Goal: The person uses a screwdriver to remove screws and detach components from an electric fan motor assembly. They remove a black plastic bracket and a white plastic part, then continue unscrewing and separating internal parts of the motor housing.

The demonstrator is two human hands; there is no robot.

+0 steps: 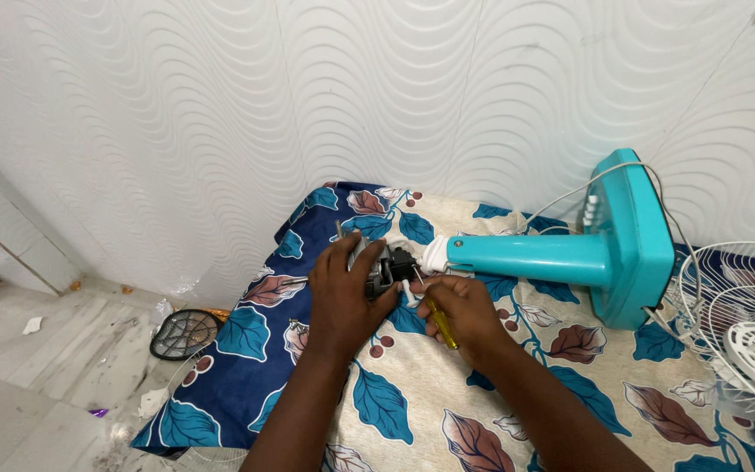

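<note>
My left hand (342, 293) grips a small dark fan motor (386, 267) at the end of a turquoise fan stand (570, 258) that lies on its side on a leaf-patterned cloth (412, 411). My right hand (460, 310) holds a yellow-handled screwdriver (440, 323) with its tip at the motor, right beside the white collar (436, 255) of the stand's pole. The two hands almost touch over the motor. Most of the motor is hidden under my left fingers.
The stand's square turquoise base (640, 236) rests against the wavy white wall (377, 96), with a white cord (570, 197) looping over it. A white wire fan guard (744, 332) lies at the right edge. On the floor to the left lies a dark round racket-shaped swatter (183, 334).
</note>
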